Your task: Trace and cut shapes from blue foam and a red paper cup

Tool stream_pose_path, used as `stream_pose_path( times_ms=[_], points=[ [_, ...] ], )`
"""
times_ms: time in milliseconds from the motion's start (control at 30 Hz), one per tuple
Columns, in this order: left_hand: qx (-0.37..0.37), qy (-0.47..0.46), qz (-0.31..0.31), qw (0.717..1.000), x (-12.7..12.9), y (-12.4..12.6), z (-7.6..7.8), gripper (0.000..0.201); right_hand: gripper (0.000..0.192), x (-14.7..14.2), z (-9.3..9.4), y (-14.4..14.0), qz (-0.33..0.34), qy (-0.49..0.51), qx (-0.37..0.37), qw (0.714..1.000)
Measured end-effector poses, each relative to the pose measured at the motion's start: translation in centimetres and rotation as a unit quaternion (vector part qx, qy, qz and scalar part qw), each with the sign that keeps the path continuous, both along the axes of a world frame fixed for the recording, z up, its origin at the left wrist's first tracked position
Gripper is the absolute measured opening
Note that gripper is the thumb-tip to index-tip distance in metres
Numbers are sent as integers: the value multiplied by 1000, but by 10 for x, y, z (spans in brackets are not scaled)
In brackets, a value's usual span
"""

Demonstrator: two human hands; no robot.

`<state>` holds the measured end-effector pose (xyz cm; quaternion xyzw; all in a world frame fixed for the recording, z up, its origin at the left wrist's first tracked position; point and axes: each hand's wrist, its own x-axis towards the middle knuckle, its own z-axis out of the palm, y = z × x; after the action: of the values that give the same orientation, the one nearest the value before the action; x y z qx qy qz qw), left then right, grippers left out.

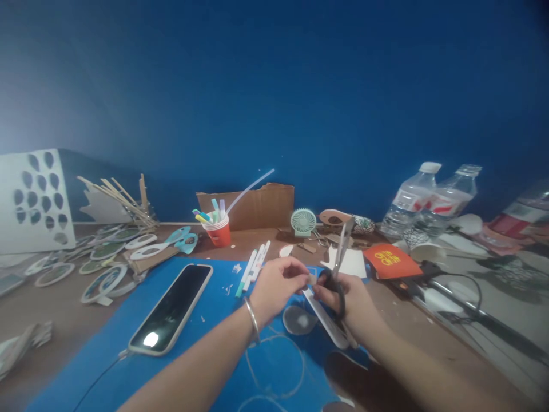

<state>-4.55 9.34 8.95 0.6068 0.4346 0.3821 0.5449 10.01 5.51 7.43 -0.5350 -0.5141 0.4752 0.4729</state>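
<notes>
A: What do the two hands hold?
B: The right hand (349,300) grips one pair of scissors (339,260), blades up. The left hand (278,283) pinches one small paper piece (312,279) with closed fingers, above the blue mat (107,349).
A: And on the worktop (64,309)?
B: One phone (171,306), one red cup (218,232), two bottles (409,200)

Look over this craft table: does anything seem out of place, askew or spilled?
Two water bottles lean tilted against each other at the right instead of standing upright. Small paper scraps lie scattered across the blue mat.
</notes>
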Motion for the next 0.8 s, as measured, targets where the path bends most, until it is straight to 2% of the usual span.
stream_pose_path(
  times_ms=[200,367,467,567,700,800],
  points=[
    [-26,-16,-26,999,1,-4,2,17,24,2,-4,2,-55,8,13,998],
    [-62,26,-32,997,3,-5,3,11,21,2,-6,3,-69,12,25,997],
    [-48,24,5,999,3,-5,4,11,23,1,-7,3,-31,8,44,999],
    [-42,-1,35,999,3,-6,7,12,30,0,-9,1,33,4,35,999],
    [-55,-55,59,995,3,-8,10,18,41,-2,-12,-3,111,-57,32,992],
    [-68,-77,66,993,5,-9,7,19,44,-3,-12,-4,134,-93,48,985]
  ],
)
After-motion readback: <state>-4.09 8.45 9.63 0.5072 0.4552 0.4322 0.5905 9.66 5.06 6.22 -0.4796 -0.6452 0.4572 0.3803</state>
